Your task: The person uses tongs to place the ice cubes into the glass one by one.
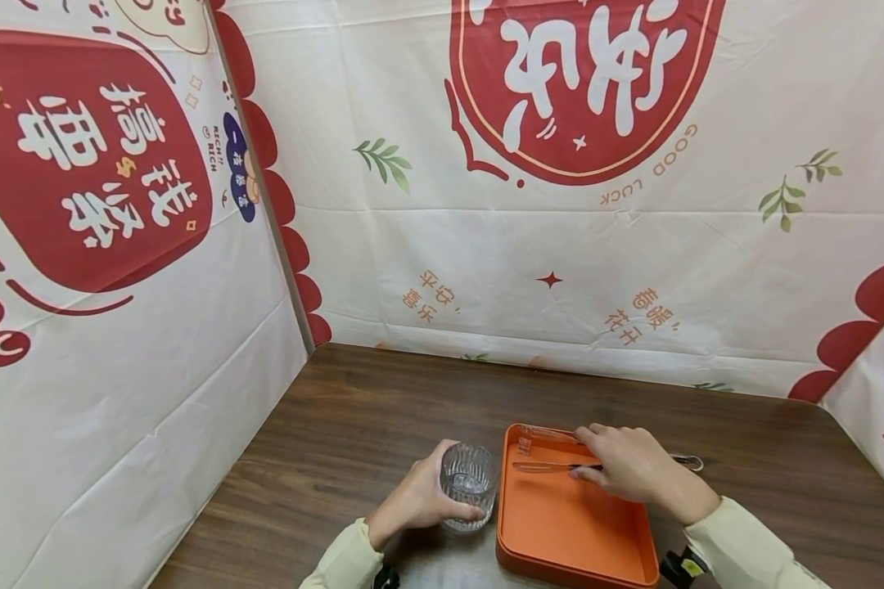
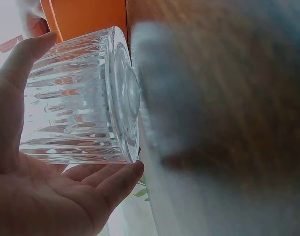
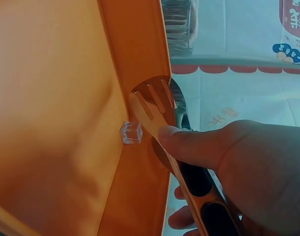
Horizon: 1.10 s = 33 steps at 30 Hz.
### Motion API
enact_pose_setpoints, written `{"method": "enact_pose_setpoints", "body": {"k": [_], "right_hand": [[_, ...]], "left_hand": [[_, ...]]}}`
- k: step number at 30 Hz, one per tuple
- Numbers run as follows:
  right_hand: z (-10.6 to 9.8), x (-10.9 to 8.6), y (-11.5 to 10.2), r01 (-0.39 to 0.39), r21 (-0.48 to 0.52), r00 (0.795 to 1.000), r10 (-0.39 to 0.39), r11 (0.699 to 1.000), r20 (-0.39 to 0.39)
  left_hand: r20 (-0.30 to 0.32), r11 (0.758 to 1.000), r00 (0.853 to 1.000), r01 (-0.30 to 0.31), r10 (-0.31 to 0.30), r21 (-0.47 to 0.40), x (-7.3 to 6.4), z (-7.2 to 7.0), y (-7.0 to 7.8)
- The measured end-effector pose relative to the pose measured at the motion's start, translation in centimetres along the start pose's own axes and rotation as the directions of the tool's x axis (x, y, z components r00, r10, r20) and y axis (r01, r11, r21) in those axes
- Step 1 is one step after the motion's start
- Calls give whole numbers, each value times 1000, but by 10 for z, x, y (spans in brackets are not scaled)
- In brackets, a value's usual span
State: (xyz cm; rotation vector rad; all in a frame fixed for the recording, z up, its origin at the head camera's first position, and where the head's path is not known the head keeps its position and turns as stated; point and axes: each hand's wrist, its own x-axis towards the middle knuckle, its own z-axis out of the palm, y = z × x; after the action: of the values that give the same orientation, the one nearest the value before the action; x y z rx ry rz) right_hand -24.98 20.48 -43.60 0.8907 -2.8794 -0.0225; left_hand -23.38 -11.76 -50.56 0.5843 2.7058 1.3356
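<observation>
My left hand [image 1: 429, 495] grips a clear ribbed glass [image 1: 469, 488] from its left side, thumb and fingers round the wall. In the left wrist view, the glass [image 2: 76, 103] shows its thick base close to the tabletop; whether they touch I cannot tell. My right hand [image 1: 626, 462] holds metal tongs [image 1: 541, 467] with black grips over the orange tray [image 1: 570, 523]. Their arms stand apart; a slotted, fork-like tip [image 3: 147, 101] shows in the right wrist view. A small clear cube [image 3: 131, 132] lies in the tray by that tip, not visibly pinched.
A dark wood-grain table [image 1: 383, 401] carries the tray and glass, which stand side by side. White printed cloth [image 1: 412, 237] hangs behind the table, and another cloth [image 1: 214, 393] hangs along the left. The tray's raised rim [image 1: 502, 507] stands between the glass and the tongs.
</observation>
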Motion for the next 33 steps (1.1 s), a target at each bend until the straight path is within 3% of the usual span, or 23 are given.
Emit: {"method": "enact_pose_setpoints", "body": {"k": [24,33], "right_hand": [[12,9,-3,-20,56,995,14,998,100],[16,9,-4,57,39,997,-58,998,45]], "left_hand": [[2,1000,1000,6,-6,12,1,0,-2],[4,1000,1000,7,-8,13,0,0,-1]]}}
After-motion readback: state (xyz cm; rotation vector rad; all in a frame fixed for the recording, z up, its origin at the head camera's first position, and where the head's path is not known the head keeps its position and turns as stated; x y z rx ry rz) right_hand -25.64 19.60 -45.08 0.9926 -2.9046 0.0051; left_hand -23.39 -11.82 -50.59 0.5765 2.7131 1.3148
